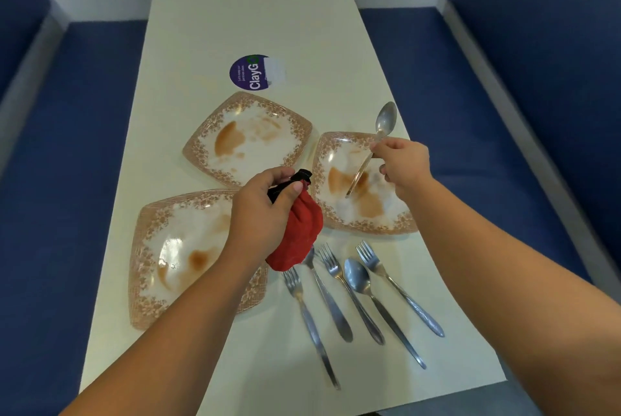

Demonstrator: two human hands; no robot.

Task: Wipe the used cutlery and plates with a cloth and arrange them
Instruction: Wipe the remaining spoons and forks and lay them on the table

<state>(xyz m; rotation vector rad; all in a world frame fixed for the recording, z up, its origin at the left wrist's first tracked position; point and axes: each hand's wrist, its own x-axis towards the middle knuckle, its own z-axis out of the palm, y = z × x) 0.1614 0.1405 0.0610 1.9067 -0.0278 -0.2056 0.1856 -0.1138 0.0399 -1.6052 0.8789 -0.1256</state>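
holding a spoon [383,133] pinched in the right hand [403,167] at centre right, the left hand [265,210] grips a red cloth [297,237]; three plates [248,137] remain stained, cutlery [359,294] below looks unarranged.

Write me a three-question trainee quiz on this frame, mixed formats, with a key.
1. True or false: the left hand holds the red cloth.
2. Which item does the right hand hold up? A) fork B) spoon C) plate
3. Fill in: ___ stained plates sit on the table.

Key: 1 true. 2 B, the held spoon is raised over the right plate. 3 three: the far plate, the near plate and the right one, all with brown residue.
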